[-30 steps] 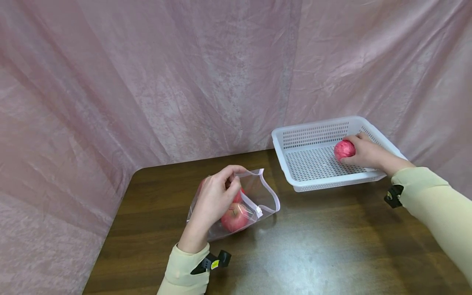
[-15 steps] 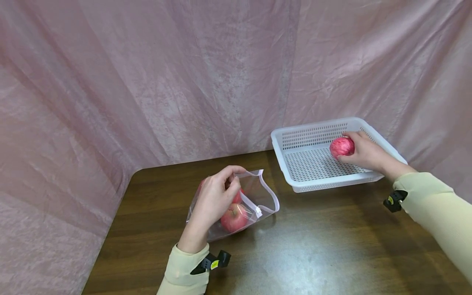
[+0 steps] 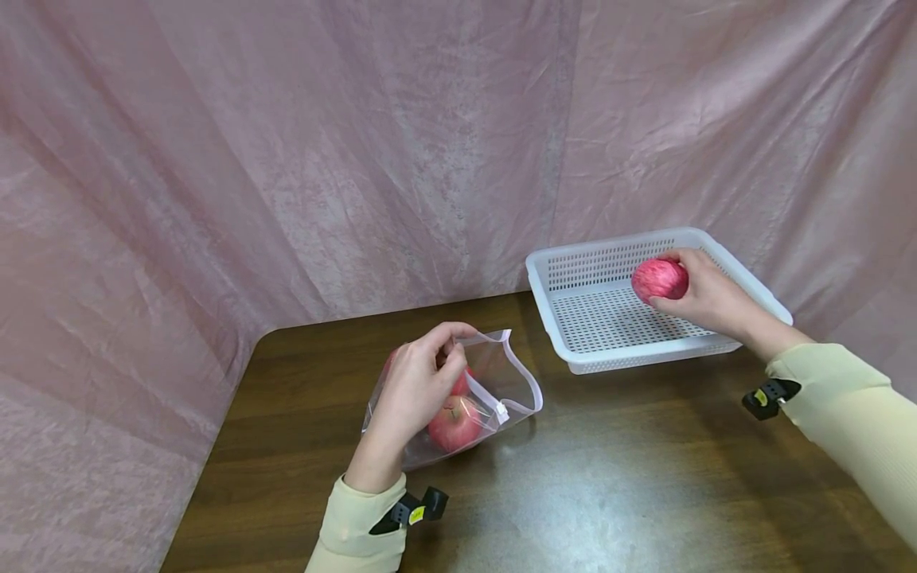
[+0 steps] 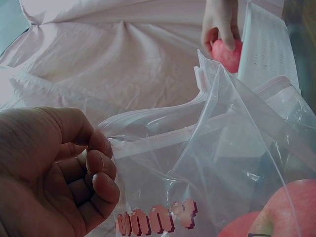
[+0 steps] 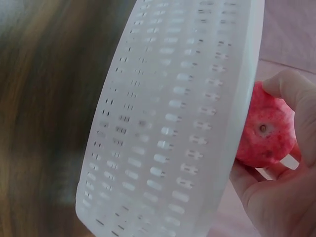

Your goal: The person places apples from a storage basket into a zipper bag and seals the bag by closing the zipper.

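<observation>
My left hand [image 3: 411,386] pinches the mouth edge of a clear slider zip bag [image 3: 519,380], which lies on the table with its mouth gaping to the right. Inside it are red apples [image 3: 456,424], partly covered by the hand. In the left wrist view, thumb and fingertips meet at the bag's corner, above printed red lettering [image 4: 158,217]. My right hand [image 3: 716,301] grips another red apple [image 3: 659,280] over a white plastic basket [image 3: 637,353]. The right wrist view shows this apple [image 5: 266,129] held between thumb and fingers beyond the basket's slotted wall [image 5: 163,113].
The basket stands at the back right of the dark wooden table [image 3: 573,485], close to a pink curtain [image 3: 401,159] hanging behind. Its raised rim surrounds the right hand's apple. Wood surface lies between the bag and the basket.
The right hand has lifted the apple up from the basket floor and shifted it slightly left. The left hand and the bag have stayed put.
</observation>
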A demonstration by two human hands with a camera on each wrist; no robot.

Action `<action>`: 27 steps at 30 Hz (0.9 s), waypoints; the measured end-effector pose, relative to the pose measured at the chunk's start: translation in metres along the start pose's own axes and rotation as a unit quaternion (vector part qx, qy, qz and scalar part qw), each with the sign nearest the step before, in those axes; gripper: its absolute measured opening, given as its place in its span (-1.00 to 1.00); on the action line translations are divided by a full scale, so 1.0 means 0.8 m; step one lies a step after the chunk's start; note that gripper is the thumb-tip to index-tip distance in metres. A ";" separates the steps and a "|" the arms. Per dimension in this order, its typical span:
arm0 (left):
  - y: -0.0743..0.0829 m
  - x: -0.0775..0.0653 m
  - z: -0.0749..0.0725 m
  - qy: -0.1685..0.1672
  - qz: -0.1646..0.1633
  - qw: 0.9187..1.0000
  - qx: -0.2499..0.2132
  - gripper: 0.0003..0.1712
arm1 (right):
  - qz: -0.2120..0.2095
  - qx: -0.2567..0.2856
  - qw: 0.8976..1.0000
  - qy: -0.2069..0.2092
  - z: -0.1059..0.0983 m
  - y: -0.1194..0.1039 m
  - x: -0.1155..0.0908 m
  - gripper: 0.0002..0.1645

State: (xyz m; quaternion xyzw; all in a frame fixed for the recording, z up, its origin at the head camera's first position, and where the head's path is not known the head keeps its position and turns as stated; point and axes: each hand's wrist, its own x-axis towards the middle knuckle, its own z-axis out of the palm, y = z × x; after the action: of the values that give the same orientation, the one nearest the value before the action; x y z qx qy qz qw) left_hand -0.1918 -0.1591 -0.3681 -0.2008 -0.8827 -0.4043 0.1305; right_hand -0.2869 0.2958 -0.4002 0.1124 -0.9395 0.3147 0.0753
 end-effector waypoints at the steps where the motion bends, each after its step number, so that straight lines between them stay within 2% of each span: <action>1: 0.000 0.000 0.000 0.000 0.000 1.000 0.000 -0.63 | -0.005 0.002 1.000 0.002 0.000 -0.002 -0.001 -0.01; 10: -0.001 0.000 0.000 -0.003 -0.001 1.000 -0.003 -0.62 | -0.049 -0.005 0.998 0.030 -0.002 -0.024 -0.008 -0.08; 17: 0.000 -0.001 -0.001 -0.004 -0.005 1.000 0.000 -0.62 | -0.033 -0.004 0.999 0.031 -0.001 -0.046 -0.015 -0.06; 27: 0.000 -0.001 -0.001 -0.005 -0.006 1.000 0.001 -0.62 | -0.051 0.026 0.997 0.050 0.004 -0.073 -0.021 -0.08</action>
State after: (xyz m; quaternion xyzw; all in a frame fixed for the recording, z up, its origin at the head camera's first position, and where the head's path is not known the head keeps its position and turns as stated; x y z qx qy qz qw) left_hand -0.1913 -0.1598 -0.3677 -0.1974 -0.8849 -0.4032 0.1243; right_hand -0.2558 0.2510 -0.3727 0.1468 -0.9189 0.3404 0.1349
